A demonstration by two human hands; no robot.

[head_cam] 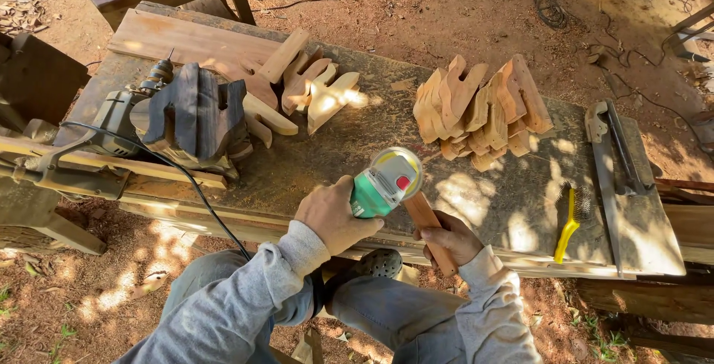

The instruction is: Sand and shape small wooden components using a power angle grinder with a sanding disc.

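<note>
Left hand (332,214) wraps my heavy green grinder (383,184) at mid-body while right hand (455,236) clamps the stiff, light wood strip (429,226) low.

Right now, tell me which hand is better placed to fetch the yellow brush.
Right, probably. The right hand, holding a wood piece, is nearer the yellow brush. The left hand grips the grinder, farther away.
</note>
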